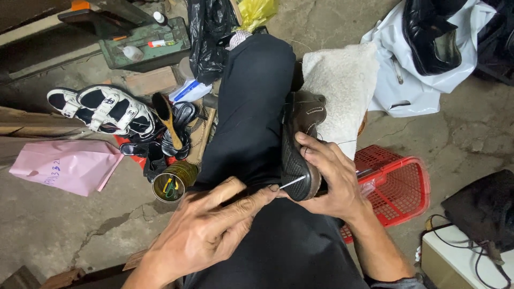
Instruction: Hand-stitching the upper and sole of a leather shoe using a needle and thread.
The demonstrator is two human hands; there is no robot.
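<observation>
A brown shoe [301,140] with a dark ridged sole lies on its side against my black-trousered leg [251,118]. My right hand [332,179] wraps around the shoe's heel end, thumb over the sole edge. My left hand [206,227] grips a wooden-handled awl [235,188] whose thin metal needle [292,182] points into the seam between sole and upper. A cream fleece cloth [342,88] lies under the shoe's toe.
A red plastic basket [407,184] sits right of my knee. White-and-black sandals [104,109], a shoe brush [165,115], an open tin [170,184] and a pink bag [69,166] lie on the cracked concrete at left. A white bag with a black shoe [433,37] is upper right.
</observation>
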